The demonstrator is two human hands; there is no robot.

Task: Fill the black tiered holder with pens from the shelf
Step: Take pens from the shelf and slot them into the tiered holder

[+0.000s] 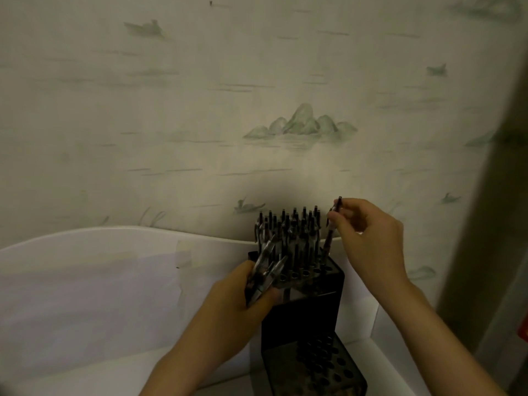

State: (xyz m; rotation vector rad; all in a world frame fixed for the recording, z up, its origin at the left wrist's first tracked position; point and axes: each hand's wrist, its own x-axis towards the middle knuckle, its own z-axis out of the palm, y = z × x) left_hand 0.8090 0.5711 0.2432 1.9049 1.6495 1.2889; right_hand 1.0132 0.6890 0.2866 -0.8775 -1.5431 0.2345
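Spreading across the whole background, the pale wallpaper (200, 95) with faint green hills stands behind a white shelf (85, 281) whose curved rim runs along the left. Against that wall, the black tiered holder (303, 315) rises in steps: its upper tier is crowded with upright pens (288, 230), while the lower tier (323, 364) near the bottom edge shows rows of open holes, most of them apparently still vacant, though the dim light makes that hard to confirm. So the job looks partly done, with the top level nearly full.

The left hand (243, 304) is clenched around a small bundle of spare pens (265, 272), held just in front of the upper tier. The right hand (368, 232) pinches a single pen (333, 227) near its cap end between thumb and fingertips, the barrel slanting down so its lower tip sits at the right edge of the upper tier; whether it has entered a hole cannot be told.

A pen like this is likely light, stiff and smooth, so a fingertip pinch high on the barrel should guide it well, letting the tip find its hole. The smooth barrels in the bundle could slip against each other, so a firm wrap around their middle seems wise. The tall holder may tip if knocked.
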